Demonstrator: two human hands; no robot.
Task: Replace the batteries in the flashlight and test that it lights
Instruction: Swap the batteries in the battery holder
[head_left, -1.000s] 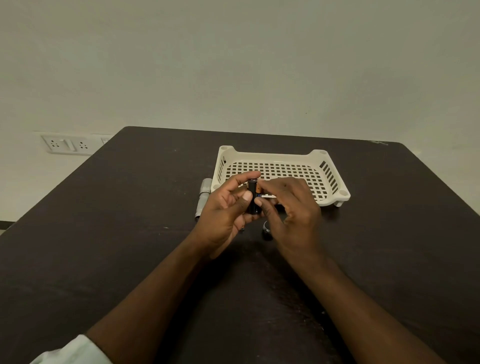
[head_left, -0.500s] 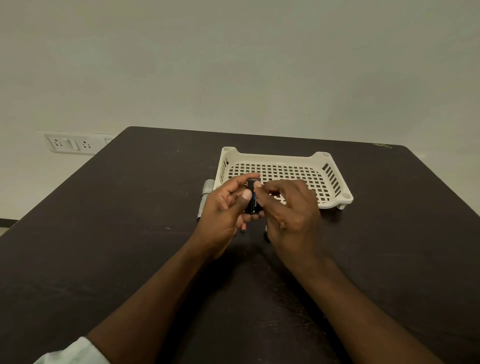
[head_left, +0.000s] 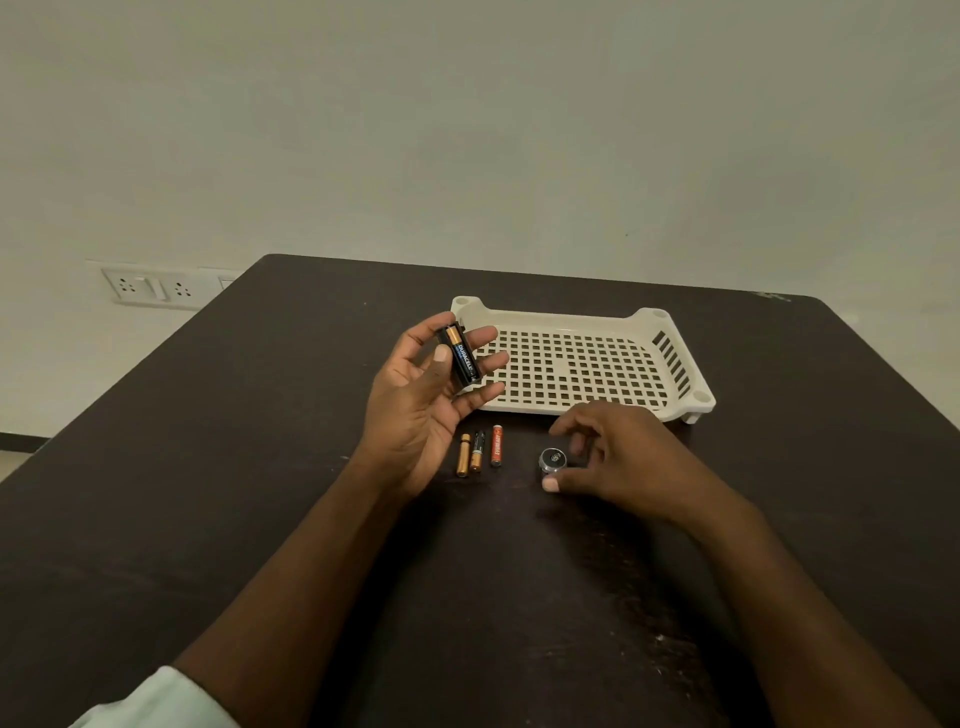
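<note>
My left hand (head_left: 415, 415) holds up a black battery holder (head_left: 461, 358) with Duracell cells in it, thumb on its front and fingers behind, just left of the tray. Three loose thin batteries lie side by side on the table below it: a gold one (head_left: 463, 455), a black and gold one (head_left: 477, 450) and a red one (head_left: 497, 445). The round silver flashlight cap (head_left: 551, 460) stands on the table to their right. My right hand (head_left: 623, 457) hovers at the cap, fingers loosely curled, thumb tip just in front of it. The flashlight body is out of sight.
A white perforated plastic tray (head_left: 571, 317) sits on the dark table (head_left: 260, 467) behind my hands. A wall socket plate (head_left: 150, 288) is on the wall beyond the table's left corner.
My hands have come apart. The right hand let go of the battery holder and dropped right to the cap on the table; the left keeps the holder raised. The loose batteries now show.
</note>
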